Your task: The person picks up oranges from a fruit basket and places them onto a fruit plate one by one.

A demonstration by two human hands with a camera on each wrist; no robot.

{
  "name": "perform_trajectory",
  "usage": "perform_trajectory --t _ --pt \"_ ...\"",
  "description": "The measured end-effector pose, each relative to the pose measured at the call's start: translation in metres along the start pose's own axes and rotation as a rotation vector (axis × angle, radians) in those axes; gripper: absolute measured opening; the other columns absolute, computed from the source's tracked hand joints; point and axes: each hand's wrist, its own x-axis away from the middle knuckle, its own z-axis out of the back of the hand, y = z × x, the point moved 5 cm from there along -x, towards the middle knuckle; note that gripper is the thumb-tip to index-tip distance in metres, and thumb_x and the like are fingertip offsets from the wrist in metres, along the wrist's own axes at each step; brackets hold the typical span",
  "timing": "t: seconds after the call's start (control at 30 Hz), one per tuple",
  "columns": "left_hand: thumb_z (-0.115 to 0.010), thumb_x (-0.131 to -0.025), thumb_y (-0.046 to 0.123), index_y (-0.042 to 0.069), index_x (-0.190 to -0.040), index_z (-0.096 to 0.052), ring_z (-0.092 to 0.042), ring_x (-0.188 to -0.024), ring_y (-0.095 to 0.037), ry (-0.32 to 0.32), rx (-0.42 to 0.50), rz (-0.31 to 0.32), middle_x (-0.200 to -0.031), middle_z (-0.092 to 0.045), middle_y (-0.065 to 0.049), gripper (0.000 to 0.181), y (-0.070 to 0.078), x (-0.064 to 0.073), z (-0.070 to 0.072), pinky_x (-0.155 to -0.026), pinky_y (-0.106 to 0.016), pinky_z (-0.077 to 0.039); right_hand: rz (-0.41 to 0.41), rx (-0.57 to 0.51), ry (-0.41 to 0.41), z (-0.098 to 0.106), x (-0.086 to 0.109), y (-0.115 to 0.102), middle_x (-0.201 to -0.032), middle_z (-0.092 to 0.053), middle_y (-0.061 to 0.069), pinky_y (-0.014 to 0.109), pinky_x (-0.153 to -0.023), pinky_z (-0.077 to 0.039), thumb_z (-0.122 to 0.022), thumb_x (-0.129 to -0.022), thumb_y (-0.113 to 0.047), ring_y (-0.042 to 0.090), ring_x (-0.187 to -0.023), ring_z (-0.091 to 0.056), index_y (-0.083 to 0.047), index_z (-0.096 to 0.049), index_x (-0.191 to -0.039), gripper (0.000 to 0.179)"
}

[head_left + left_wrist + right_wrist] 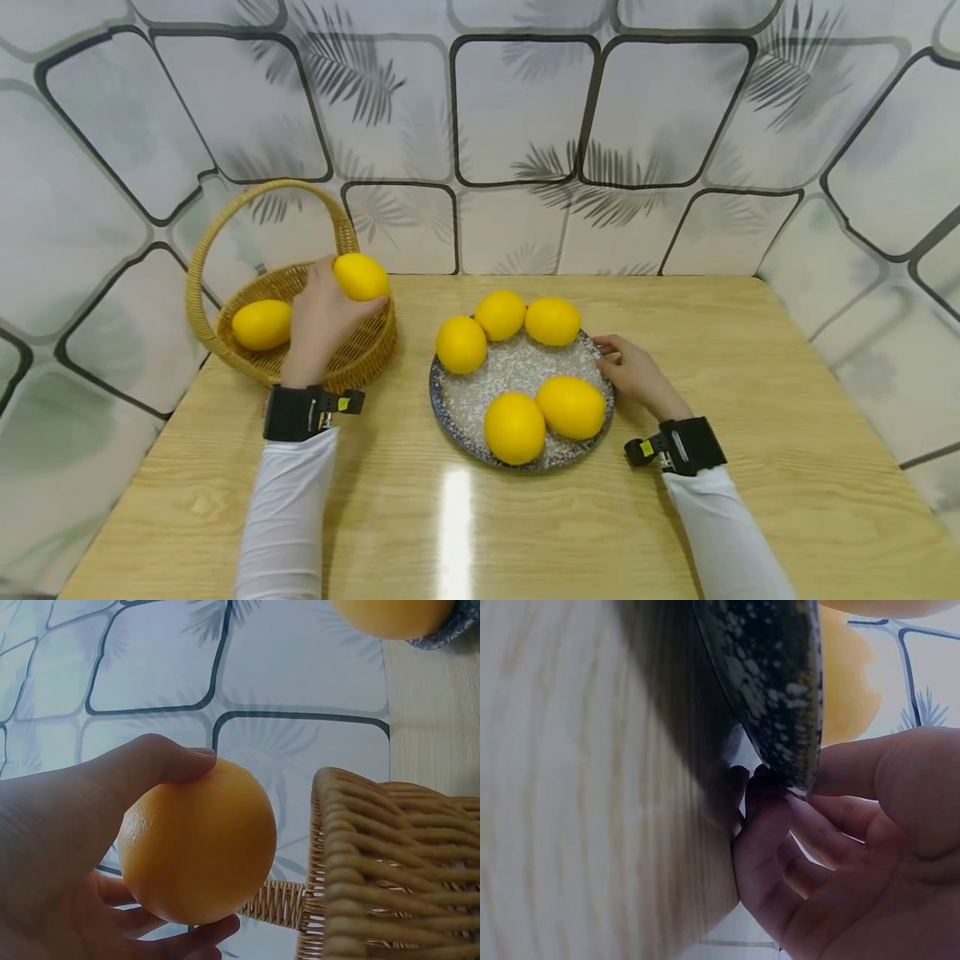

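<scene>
Your left grip holds a yellow fruit, thumb on one side and fingers curled round the other. In the head view that fruit shows at the two o'clock side of the wicker basket, near the foot of its handle; whether it touches the wicker you cannot tell. A second fruit lies inside the basket at nine o'clock. From the plate, the basket stands between nine and ten o'clock, well apart on the desk. Your right grip is at the plate's two o'clock edge, the rim pinched between its digits; your right wrist view shows some of them tucked beneath the rim. Five more fruits sit on the speckled plate: one at ten o'clock, one at eleven, one at one, one at four and one at six. The four and six o'clock pair lie side by side, with bare plate between them and the upper three. You wear black wristbands over white sleeves, and a leaf-patterned wall rises behind the desk at twelve o'clock.
</scene>
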Motion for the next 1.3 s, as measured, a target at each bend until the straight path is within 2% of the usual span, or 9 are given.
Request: perform_trajectory --t 0.17,0.5,0.83,1.07,1.3 --pt "-0.075 -0.083 0.045 -0.002 -0.153 -0.033 -0.056 -0.121 -0.046 -0.002 0.011 -0.014 -0.142 -0.051 -0.027 0.094 0.005 0.000 0.000 -0.100 -0.065 -0.045 -0.006 0.005 -0.004 0.000 0.000 0.000 -0.142 -0.052 0.031 0.051 -0.095 -0.053 -0.050 -0.104 -0.017 0.046 -0.122 -0.057 0.001 -0.042 -0.151 0.051" --pt "-0.073 -0.084 0.046 0.001 -0.155 -0.030 -0.052 -0.126 -0.045 -0.039 0.045 -0.004 -0.148 -0.045 -0.025 0.095 0.008 0.001 -0.001 -0.103 -0.065 -0.042 -0.005 0.003 0.000 0.001 0.001 -0.002 -0.142 -0.051 0.031 0.051 -0.094 -0.053 -0.050 -0.104 -0.017 0.046 -0.122 -0.057 0.001 -0.042 -0.151 0.051" --pt "-0.077 -0.084 0.045 0.003 -0.157 -0.026 -0.053 -0.128 -0.044 -0.097 0.131 0.011 -0.150 -0.043 -0.023 0.098 0.010 -0.001 -0.005 -0.103 -0.064 -0.045 -0.035 0.019 0.002 0.001 0.000 -0.003 -0.141 -0.053 0.028 0.044 -0.087 -0.052 -0.049 -0.105 -0.018 0.042 -0.118 -0.058 -0.002 -0.042 -0.152 0.050" --pt "-0.077 -0.084 0.045 0.005 -0.159 -0.024 -0.053 -0.129 -0.043 -0.111 0.145 -0.021 -0.152 -0.042 -0.022 0.100 0.018 0.000 -0.004 -0.103 -0.064 -0.045 -0.040 0.015 0.006 0.001 -0.001 -0.002 -0.142 -0.052 0.028 0.042 -0.086 -0.052 -0.050 -0.105 -0.018 0.040 -0.115 -0.059 -0.003 -0.042 -0.152 0.050" --pt "-0.078 -0.085 0.043 0.005 -0.159 -0.023 -0.052 -0.129 -0.043 -0.116 0.162 -0.021 -0.152 -0.042 -0.022 0.100 0.023 0.003 -0.001 -0.104 -0.063 -0.045 -0.043 0.003 0.004 0.000 -0.001 0.000 -0.142 -0.052 0.028 0.044 -0.088 -0.053 -0.050 -0.105 -0.018 0.041 -0.117 -0.059 -0.003 -0.042 -0.153 0.051"
